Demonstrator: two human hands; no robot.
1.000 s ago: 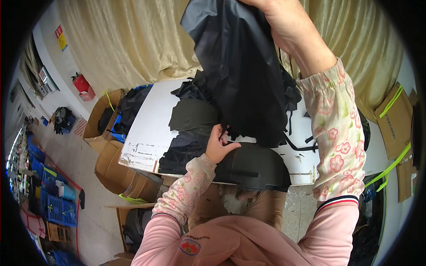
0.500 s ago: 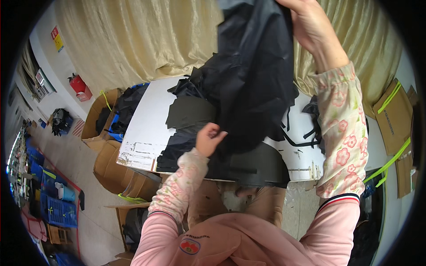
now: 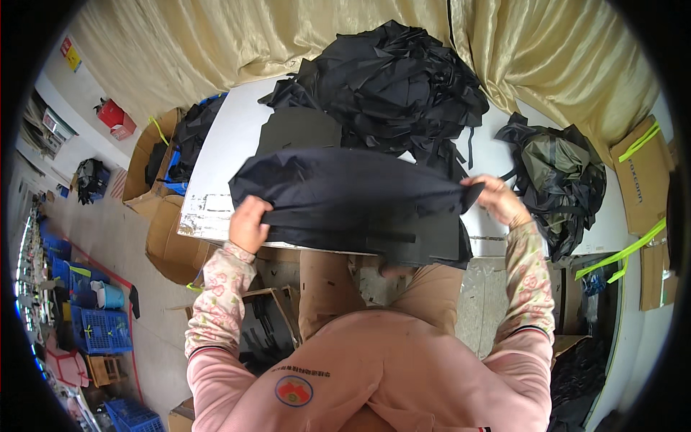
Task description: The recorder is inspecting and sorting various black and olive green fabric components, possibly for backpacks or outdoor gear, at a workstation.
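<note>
A black fabric piece (image 3: 345, 180) stretches sideways over the near part of the white table. At its left end my left hand (image 3: 250, 225) has its fingers closed on the edge. My right hand (image 3: 498, 200) pinches the right corner, which lifts a little off the table. Under the fabric, a dark grey flat panel (image 3: 439, 234) shows at the near right edge. Another dark grey-green panel (image 3: 299, 129) lies just beyond the fabric on the left. The far side of the table carries a large heap of black fabric pieces (image 3: 396, 86).
On the right of the white table (image 3: 205, 209) sits a bundle of black and olive fabric (image 3: 561, 173). Open cardboard boxes (image 3: 173, 248) stand on the floor at the left. A box of dark pieces (image 3: 266, 324) is by my legs. Beige curtains (image 3: 216, 43) hang behind.
The fabric has come down from high in my right hand and now lies stretched between both hands. My left hand has moved left and taken its edge; the far heap is uncovered.
</note>
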